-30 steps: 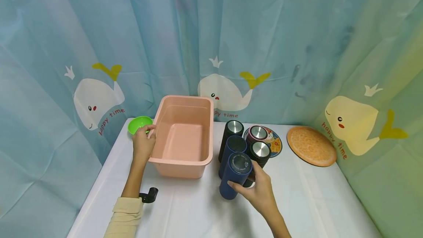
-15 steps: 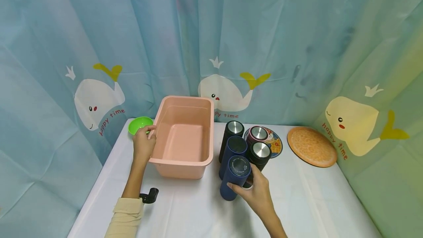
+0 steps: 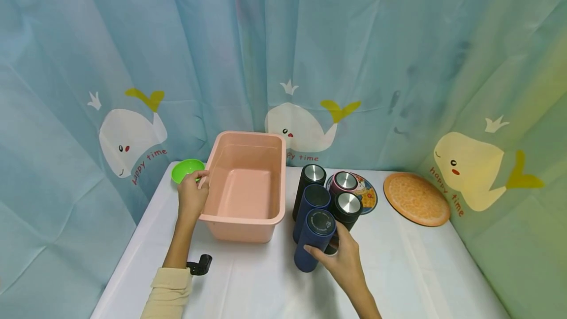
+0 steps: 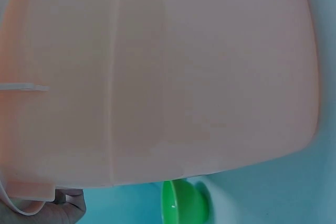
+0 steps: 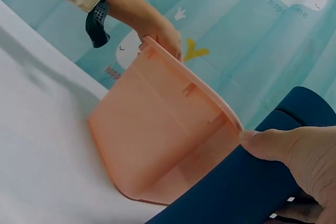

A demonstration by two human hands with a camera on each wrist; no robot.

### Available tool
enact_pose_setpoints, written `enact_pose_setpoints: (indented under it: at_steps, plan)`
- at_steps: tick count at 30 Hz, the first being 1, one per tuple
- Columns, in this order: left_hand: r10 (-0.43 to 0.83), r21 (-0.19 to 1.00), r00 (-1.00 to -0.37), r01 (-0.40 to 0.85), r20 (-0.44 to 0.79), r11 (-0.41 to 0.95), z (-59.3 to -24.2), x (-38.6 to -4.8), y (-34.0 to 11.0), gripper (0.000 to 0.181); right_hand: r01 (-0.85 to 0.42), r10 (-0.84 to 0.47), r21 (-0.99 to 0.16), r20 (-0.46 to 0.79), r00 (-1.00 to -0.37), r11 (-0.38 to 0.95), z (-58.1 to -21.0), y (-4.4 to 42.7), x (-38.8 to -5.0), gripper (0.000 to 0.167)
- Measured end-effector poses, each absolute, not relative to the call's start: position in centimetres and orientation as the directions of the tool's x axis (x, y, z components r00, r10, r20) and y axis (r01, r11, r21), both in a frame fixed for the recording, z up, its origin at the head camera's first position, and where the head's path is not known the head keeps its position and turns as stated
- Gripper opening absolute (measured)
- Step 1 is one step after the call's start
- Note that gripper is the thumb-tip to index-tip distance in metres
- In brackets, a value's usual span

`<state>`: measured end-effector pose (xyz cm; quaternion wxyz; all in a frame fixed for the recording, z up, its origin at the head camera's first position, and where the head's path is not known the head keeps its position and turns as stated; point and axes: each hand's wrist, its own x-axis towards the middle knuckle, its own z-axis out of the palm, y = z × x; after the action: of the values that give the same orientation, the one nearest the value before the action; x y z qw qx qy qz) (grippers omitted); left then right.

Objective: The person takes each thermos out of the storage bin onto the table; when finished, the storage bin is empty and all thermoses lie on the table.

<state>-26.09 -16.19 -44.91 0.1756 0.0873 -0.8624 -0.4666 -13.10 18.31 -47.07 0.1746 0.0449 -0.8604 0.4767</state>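
My left hand (image 3: 192, 196) grips the left rim of a pink plastic basin (image 3: 241, 233). In the left wrist view the basin's wall (image 4: 173, 77) fills most of the picture, with that hand (image 4: 58, 211) at its lower left edge. A dark blue thermos bottle (image 3: 310, 250) is held by my right hand (image 3: 347, 255), thumb on the near side; its dark round end with pale print faces up. Whether its lower end touches the table is unclear. Right behind it stands another blue thermos (image 3: 305, 213). The right wrist view shows the held thermos (image 5: 236, 182) in front of the basin.
A black thermos (image 3: 305, 186), a pink-rimmed thermos (image 3: 345, 181) and another black thermos (image 3: 348, 206) stand behind the held one. Further right lie a patterned round plate (image 3: 368, 193) and a tan round mat (image 3: 416, 200). A green bowl (image 3: 186, 169) sits left of the basin.
The right forearm has shifted slightly left, and the held thermos has barely moved. The left hand keeps its hold on the basin. The head view has tilted a little.
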Motion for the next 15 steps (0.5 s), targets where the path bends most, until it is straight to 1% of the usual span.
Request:
enact_pose_setpoints:
  at_steps: [15]
  plan:
    - [-0.299, 0.840, -0.926, 0.035, 0.231, 0.541, -44.94, -26.41, -15.84, 0.029, -0.241, 0.114, -0.781, 0.368, -0.923, 0.575, -47.30, 18.43, -12.83, 0.077]
